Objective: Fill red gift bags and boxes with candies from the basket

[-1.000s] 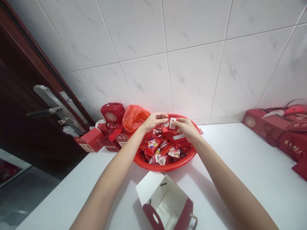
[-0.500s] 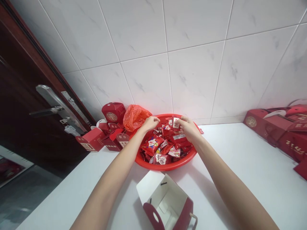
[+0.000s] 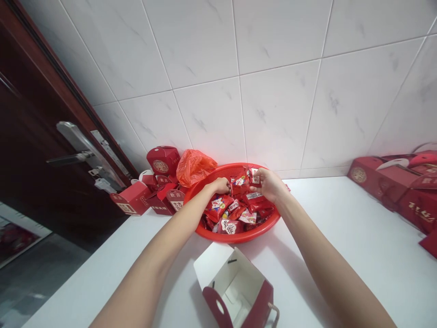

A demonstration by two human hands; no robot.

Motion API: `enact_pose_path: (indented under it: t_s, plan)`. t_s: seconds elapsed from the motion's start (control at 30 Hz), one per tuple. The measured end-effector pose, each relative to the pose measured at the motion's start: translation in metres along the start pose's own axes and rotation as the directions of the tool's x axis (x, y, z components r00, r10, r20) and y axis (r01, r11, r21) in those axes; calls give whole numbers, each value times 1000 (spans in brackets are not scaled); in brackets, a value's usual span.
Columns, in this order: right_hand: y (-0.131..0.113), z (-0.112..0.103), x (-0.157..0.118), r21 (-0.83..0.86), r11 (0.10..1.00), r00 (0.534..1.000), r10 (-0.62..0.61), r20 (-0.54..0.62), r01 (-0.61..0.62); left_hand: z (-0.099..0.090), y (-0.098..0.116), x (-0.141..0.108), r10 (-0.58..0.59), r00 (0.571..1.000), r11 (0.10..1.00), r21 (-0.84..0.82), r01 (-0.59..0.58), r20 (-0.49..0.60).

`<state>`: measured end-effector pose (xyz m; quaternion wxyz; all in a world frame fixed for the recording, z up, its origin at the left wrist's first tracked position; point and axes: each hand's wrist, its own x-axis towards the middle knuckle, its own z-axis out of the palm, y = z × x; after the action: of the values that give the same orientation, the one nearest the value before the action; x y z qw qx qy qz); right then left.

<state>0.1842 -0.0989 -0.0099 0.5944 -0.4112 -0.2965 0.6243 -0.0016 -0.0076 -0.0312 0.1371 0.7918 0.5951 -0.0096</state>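
A red plastic basket (image 3: 235, 238) full of red-wrapped packets (image 3: 218, 206) stands on the white table against the tiled wall. Inside its left part is my left hand (image 3: 220, 185), fingers closed at the packets; what they pinch, if anything, is too small to make out. At the basket's right rear, my right hand (image 3: 268, 183) grips a small red packet (image 3: 255, 176) with a white label. Nearer to me, an open box (image 3: 239, 291), dark red outside and white inside, has its flaps up and a cord handle at its right.
Several small red boxes (image 3: 131, 198) and an orange-red plastic bag (image 3: 194, 165) are left of the basket. Larger red boxes (image 3: 392, 187) lie at the far right. A dark door with a metal handle (image 3: 80, 148) stands beyond the table's left edge.
My left hand has moved down and slightly right into the packets. My right hand has shifted slightly right with the labelled packet. The view has shifted a little.
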Motion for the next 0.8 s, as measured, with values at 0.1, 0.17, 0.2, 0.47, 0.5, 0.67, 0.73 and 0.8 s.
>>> enact_pose_path:
  t_s: [0.1,0.17,0.2,0.47,0.5,0.67,0.73,0.8]
  plan:
    - [0,0,1,27,1000,1000,-11,-11,11,0,0,-2,9,1000,999,32,-10,22]
    - [0,1,1,28,1000,1000,-11,-9,11,0,1,-4,34,999,999,28,-35,34]
    - [0,1,1,27,1000,1000,-14,-6,15,0,1,-4,48,998,999,17,-49,37]
    - [-2,3,-4,-3,999,999,-41,-8,41,3,-1,0,54,998,985,-164,-47,44]
    - [-2,3,-5,-4,999,999,-43,-9,43,4,-1,1,55,997,979,-198,-44,50]
    - [-3,3,-7,-8,999,999,-51,-14,51,1,-4,2,101,994,908,-413,-74,44]
    - [-3,3,-6,-9,998,998,-57,-9,57,-4,-7,1,114,993,857,-508,-91,14]
    - [-2,2,-5,-13,998,998,-67,-3,67,-11,-10,0,118,992,797,-593,-117,-37]
